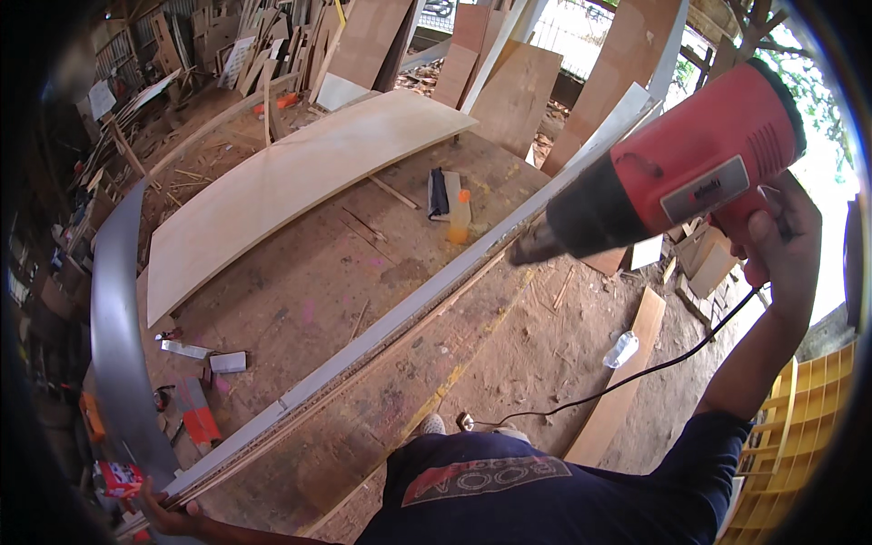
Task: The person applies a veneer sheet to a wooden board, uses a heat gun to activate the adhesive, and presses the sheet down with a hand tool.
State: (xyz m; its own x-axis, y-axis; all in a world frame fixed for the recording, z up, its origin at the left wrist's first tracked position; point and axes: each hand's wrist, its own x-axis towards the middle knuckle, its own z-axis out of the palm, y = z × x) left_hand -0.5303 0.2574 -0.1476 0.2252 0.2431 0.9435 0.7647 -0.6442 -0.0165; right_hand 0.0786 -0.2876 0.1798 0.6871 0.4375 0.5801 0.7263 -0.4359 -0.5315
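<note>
My right hand [763, 232] grips the handle of a red and black heat gun [690, 154], whose nozzle is raised over a long narrow white-edged board [345, 350] lying diagonally along the worktable. My left hand [168, 513], at the bottom left, holds the near end of that board beside a small red packet [118, 479]. A grey strip [118, 318] curves along the left side of the table, near the board's near end.
A pale plywood panel [272, 209] lies on the worktable [327, 282], with small tools and offcuts around it. Plywood sheets [509, 91] lean at the back. On the dirt floor lie a plank [618, 391], a plastic bottle [620, 350] and a black cord [590, 397].
</note>
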